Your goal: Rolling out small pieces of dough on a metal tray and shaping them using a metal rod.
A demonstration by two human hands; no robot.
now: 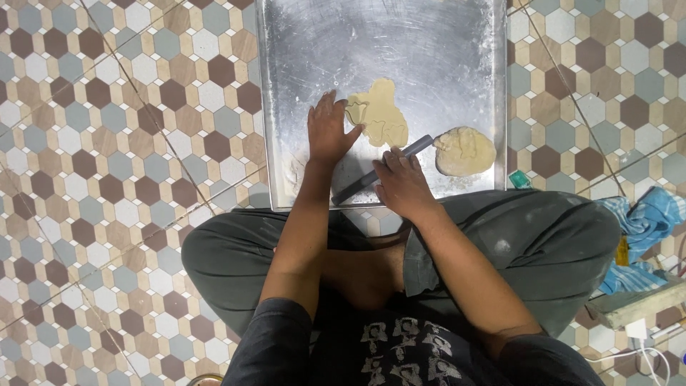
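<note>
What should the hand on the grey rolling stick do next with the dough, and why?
Probably roll the grey rolling stick under the right hand up over the flat pale dough piece. The left hand already steadies that piece, and the round dough lump waits aside on the metal tray.

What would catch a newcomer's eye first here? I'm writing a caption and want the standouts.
A big floured metal tray lies on the hexagon-tiled floor in front of a person sitting cross-legged. At its near edge the left hand presses on a flattened piece of dough, while the right hand rests on a grey rolling pin. A rounder dough lump sits to the right.
</note>
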